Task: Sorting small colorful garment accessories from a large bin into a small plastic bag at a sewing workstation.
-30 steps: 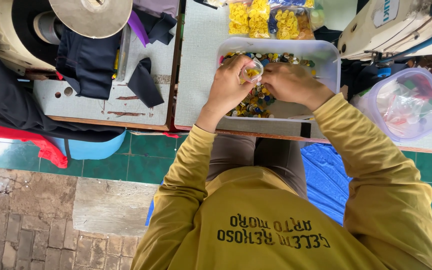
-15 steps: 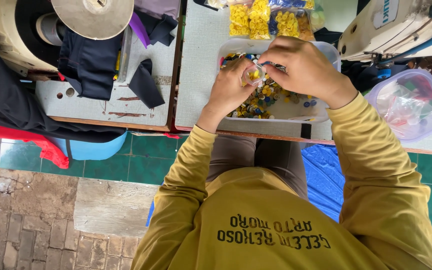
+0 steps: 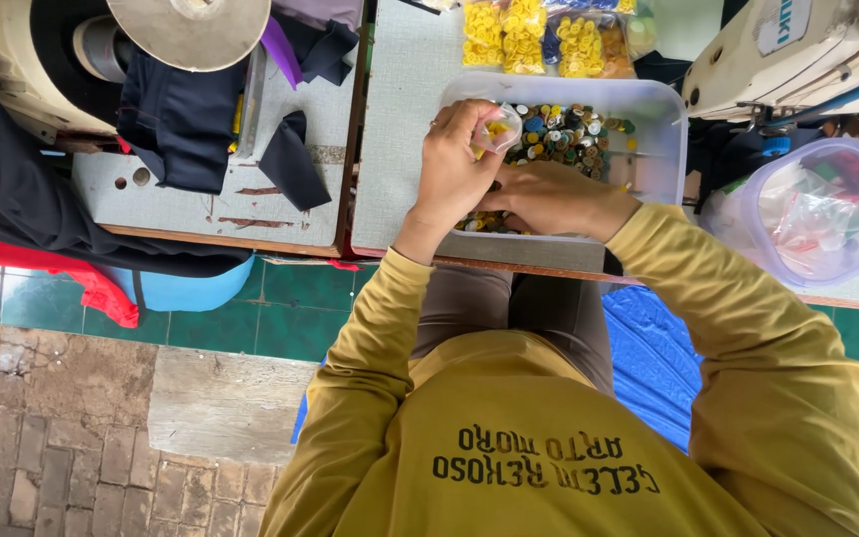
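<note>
a small clear bag (image 3: 497,129) with yellow buttons inside is held up by the left hand (image 3: 459,164), just above the middle of the frame. the hand is closed around the bag, with the fingers pinched at its side. the right hand (image 3: 549,199) is laid low in the plastic tub (image 3: 663,139), right beside the left one, on top of the loose buttons (image 3: 564,134). its fingers are hidden, so it cannot be told if anything is gripped.

the tub is set on the grey table (image 3: 405,119), near the top middle of the frame. more bags of yellow buttons (image 3: 524,35) are seen at the top edge, behind the tub. a round clear tub with a lid (image 3: 812,209) is at the right. dark cloth pieces (image 3: 186,124) are laid at the upper left.

the bag looks thin, soft and very light. it is probably slippery and easily crushed, and buttons could be spilled if it is tipped. it is best held near its open top, pinched gently. the buttons look small, hard and smooth, so they are best picked up with the fingertips.
</note>
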